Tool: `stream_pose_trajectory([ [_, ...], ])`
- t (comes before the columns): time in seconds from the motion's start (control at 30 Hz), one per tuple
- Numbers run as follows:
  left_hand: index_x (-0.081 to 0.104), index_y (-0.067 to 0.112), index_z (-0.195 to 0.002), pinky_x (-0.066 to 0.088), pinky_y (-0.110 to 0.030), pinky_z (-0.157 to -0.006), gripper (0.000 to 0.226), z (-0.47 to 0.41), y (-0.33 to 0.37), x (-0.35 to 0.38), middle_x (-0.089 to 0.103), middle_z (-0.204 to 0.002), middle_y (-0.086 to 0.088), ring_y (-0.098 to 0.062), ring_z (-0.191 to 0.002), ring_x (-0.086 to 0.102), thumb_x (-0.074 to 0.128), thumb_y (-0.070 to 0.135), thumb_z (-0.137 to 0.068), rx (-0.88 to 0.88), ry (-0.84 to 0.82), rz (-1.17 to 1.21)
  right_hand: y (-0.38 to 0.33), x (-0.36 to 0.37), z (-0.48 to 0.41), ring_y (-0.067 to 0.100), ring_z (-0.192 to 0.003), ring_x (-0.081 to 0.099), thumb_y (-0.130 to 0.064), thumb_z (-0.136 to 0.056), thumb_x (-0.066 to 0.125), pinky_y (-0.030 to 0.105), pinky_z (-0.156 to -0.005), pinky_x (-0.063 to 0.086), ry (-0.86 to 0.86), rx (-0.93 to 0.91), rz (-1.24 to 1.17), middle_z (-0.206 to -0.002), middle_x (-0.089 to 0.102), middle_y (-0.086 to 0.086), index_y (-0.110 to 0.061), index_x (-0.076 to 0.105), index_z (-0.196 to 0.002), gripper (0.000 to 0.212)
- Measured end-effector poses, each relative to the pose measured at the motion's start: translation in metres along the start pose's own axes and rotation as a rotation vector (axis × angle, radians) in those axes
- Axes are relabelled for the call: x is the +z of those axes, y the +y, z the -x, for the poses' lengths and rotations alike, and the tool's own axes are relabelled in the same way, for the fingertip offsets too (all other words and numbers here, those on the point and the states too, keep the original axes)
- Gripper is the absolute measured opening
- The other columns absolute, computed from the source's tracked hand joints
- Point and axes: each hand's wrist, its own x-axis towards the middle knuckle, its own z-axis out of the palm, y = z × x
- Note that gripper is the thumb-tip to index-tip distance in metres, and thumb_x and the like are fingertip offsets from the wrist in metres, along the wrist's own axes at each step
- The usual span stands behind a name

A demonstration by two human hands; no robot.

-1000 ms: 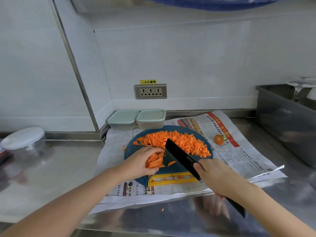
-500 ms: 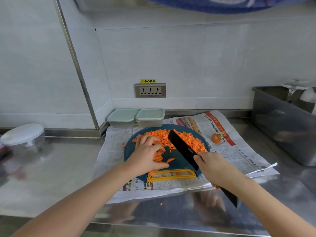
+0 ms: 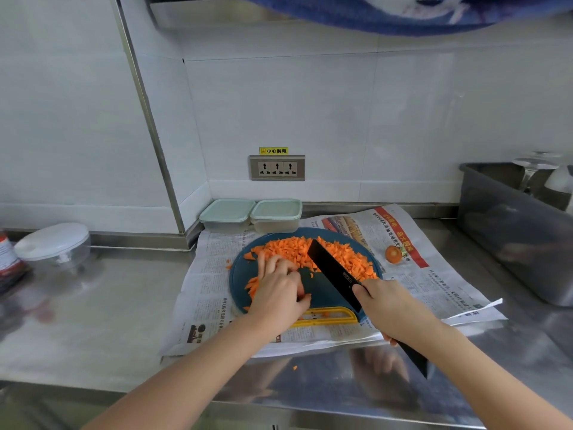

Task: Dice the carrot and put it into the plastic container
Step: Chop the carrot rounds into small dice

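A round blue cutting board (image 3: 238, 276) with a yellow handle lies on newspaper. A heap of diced carrot (image 3: 341, 259) covers its far half. My left hand (image 3: 279, 288) rests on the board's left side, fingers stretched toward the heap, lying over some carrot strips (image 3: 252, 283) that stick out at its left. My right hand (image 3: 390, 308) grips the handle of a black knife (image 3: 333, 270), whose blade slants across the board with its tip at the heap. Two lidded plastic containers (image 3: 228, 214) (image 3: 276, 212) stand against the wall behind the board.
A carrot end (image 3: 393, 254) lies on the newspaper (image 3: 434, 280) right of the board. A grey bin (image 3: 511, 231) holding glassware stands at the right. A white-lidded round tub (image 3: 52, 243) sits far left. One carrot bit (image 3: 294, 367) lies on the steel counter near me.
My left hand let its curled hold on the carrot strips go flat and slid away from me toward the heap. The knife stayed in my right hand, its blade shifting slightly toward the heap.
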Motion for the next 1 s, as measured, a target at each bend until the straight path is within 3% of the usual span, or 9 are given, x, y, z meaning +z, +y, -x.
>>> stream_pose_trajectory([
  [0.07,0.059,0.017,-0.111,0.000,-0.055,-0.115,0.052,0.008,-0.006,-0.001,0.044,-0.133,-0.006,-0.029,-0.133,0.030,0.062,0.057,-0.079,-0.135,0.043,-0.012,-0.006,0.001,0.002,0.012,-0.053,0.048,-0.033,-0.103,0.024,0.023,-0.045,0.044,-0.042,0.016,-0.063,-0.067,0.048,0.019,-0.010,0.052,-0.095,0.037],
  [0.13,0.031,0.011,-0.141,0.003,-0.055,-0.115,0.092,0.014,-0.010,-0.002,0.021,-0.151,-0.013,-0.035,-0.142,0.013,0.051,0.073,-0.076,-0.322,-0.075,-0.058,-0.013,0.000,0.005,0.011,-0.055,0.045,-0.025,-0.104,0.027,0.021,-0.045,0.044,-0.053,0.065,-0.098,-0.079,0.051,0.012,-0.007,0.052,-0.106,0.031],
  [0.23,-0.001,0.008,-0.150,0.007,-0.049,-0.117,0.116,0.019,-0.013,0.000,0.006,-0.157,-0.019,-0.036,-0.145,0.005,0.042,0.083,-0.073,-0.491,-0.179,0.035,-0.023,0.001,0.005,0.015,-0.068,0.041,-0.010,-0.102,0.028,0.025,-0.055,0.037,-0.071,0.082,-0.105,-0.092,0.047,0.005,-0.004,0.045,-0.126,0.030],
  [0.33,-0.001,0.009,-0.151,0.023,-0.040,-0.114,0.112,0.022,-0.013,0.007,0.021,-0.154,-0.014,-0.030,-0.142,0.018,0.048,0.077,-0.076,-0.492,-0.156,0.165,-0.022,0.002,-0.001,0.015,-0.054,0.034,-0.015,-0.095,0.052,0.024,-0.044,0.025,-0.062,-0.062,0.026,-0.068,0.041,0.001,-0.003,0.058,-0.100,0.014],
  [0.43,0.001,0.012,-0.151,0.029,-0.037,-0.111,0.108,0.023,-0.013,0.011,0.023,-0.152,-0.010,-0.024,-0.141,0.019,0.054,0.071,-0.077,-0.481,-0.117,0.242,-0.014,0.009,-0.012,0.014,-0.047,0.019,-0.006,-0.067,0.080,0.022,-0.042,0.006,-0.082,-0.017,0.097,-0.061,0.043,0.007,0.001,0.064,-0.085,0.026],
  [0.53,0.003,0.015,-0.151,0.031,-0.038,-0.110,0.105,0.023,-0.013,0.010,0.022,-0.152,-0.007,-0.023,-0.142,0.019,0.056,0.069,-0.078,-0.467,-0.086,0.254,-0.017,0.014,-0.014,0.017,-0.057,0.030,-0.013,-0.101,0.038,0.026,-0.046,0.021,-0.010,-0.080,0.078,-0.079,0.038,0.004,-0.001,0.053,-0.114,0.023],
  [0.6,0.007,0.019,-0.151,0.032,-0.038,-0.109,0.100,0.022,-0.014,0.010,0.019,-0.153,-0.005,-0.022,-0.141,0.019,0.055,0.068,-0.079,-0.445,-0.076,0.261,-0.013,0.015,-0.019,0.017,-0.065,0.039,-0.020,-0.105,0.022,0.028,-0.052,0.030,-0.003,-0.061,0.067,-0.083,0.041,0.001,-0.008,0.050,-0.112,0.032],
  [0.77,0.012,0.016,-0.150,0.028,-0.035,-0.113,0.094,0.019,-0.017,0.010,0.017,-0.153,-0.005,-0.021,-0.141,0.018,0.059,0.061,-0.082,-0.399,-0.081,0.355,-0.008,0.010,-0.016,0.014,-0.065,0.050,-0.035,-0.103,0.027,0.021,-0.056,0.038,0.007,-0.018,0.029,-0.076,0.051,-0.003,-0.024,0.041,-0.075,0.034],
  [1.0,0.015,0.012,-0.149,0.022,-0.033,-0.113,0.097,0.015,-0.023,0.009,0.017,-0.151,-0.007,-0.022,-0.140,0.017,0.061,0.060,-0.080,-0.345,-0.085,0.354,-0.005,0.009,-0.016,0.010,-0.058,0.047,-0.033,-0.103,0.031,0.019,-0.048,0.028,-0.042,-0.060,0.004,-0.069,0.048,-0.006,-0.017,0.047,-0.075,0.036],
])
